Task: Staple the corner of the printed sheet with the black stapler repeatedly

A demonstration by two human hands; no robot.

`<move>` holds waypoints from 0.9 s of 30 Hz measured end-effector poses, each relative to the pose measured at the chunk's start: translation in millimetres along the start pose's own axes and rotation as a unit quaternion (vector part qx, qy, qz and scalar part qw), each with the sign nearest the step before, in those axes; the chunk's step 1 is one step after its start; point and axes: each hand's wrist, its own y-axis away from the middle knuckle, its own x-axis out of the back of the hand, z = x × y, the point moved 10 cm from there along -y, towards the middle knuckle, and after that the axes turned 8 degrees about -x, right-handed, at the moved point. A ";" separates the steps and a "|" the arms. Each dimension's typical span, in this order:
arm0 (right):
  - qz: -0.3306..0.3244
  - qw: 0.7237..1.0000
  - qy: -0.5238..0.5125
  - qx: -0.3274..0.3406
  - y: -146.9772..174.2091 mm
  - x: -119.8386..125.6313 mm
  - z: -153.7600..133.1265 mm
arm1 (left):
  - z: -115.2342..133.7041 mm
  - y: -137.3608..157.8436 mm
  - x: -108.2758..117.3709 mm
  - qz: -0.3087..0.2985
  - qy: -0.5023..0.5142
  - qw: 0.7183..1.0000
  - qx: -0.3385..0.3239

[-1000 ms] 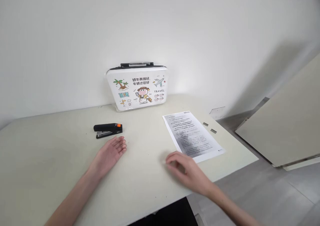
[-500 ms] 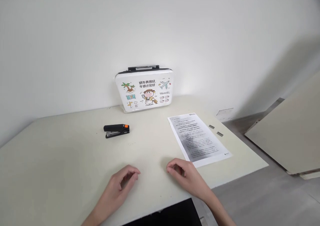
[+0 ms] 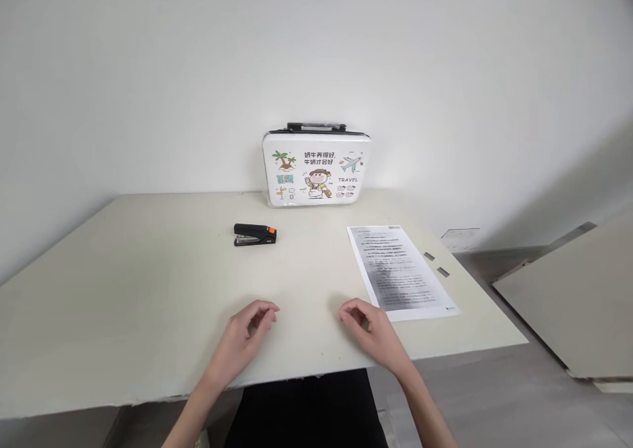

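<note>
Head view: the black stapler (image 3: 255,234) sits on the table (image 3: 148,289) straight beyond the left hand (image 3: 241,340), which is the nearer one, though well apart; its long axis runs crosswise, orange patch to the right. From the right hand (image 3: 378,336), the printed sheet (image 3: 395,263) stretches away, slanting left; I can't tell if they touch. Both hands look loosely curled closed, nothing visible in either

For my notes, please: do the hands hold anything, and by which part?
Nothing visible is held: the left hand and right hand curl around no object.
</note>
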 end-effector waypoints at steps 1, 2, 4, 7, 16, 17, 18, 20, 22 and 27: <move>-0.002 1.000 0.002 -0.001 0.5 -0.7 0.6 | -1.2 0.7 -0.3 -0.001 0.000 1.000 0.001; -0.002 1.000 0.003 -0.002 0.8 -1.2 1.1 | -2.6 1.3 -0.6 -0.003 0.000 1.000 0.001; -0.001 1.000 0.004 -0.004 1.2 -1.8 2.2 | -5.2 2.1 -0.6 -0.004 -0.003 1.000 0.001; -0.004 1.000 0.006 -0.013 0.9 -3.2 3.7 | -7.9 2.0 -0.2 -0.002 -0.009 1.000 0.002; 0.002 1.000 0.024 -0.018 -0.6 -3.9 3.9 | -10.6 0.2 -2.1 -0.015 -0.007 1.000 0.025; 0.004 0.999 0.025 -0.020 -1.0 -3.8 4.7 | -11.2 0.1 -1.9 -0.013 -0.007 1.000 0.026; 0.005 0.999 0.026 -0.021 -1.4 -3.8 5.8 | -11.8 -0.1 -1.9 -0.013 -0.008 1.000 0.025; 0.004 0.999 0.026 -0.025 -2.5 -4.0 8.0 | -12.6 -0.4 -2.2 -0.012 -0.009 1.000 0.022; 0.003 0.999 0.025 -0.030 -3.7 -4.1 9.5 | -13.5 -0.6 -2.4 -0.012 -0.013 1.000 0.023; 0.004 0.999 0.029 -0.023 -1.3 -5.5 6.8 | -12.8 -0.9 -1.9 -0.012 -0.015 0.999 0.033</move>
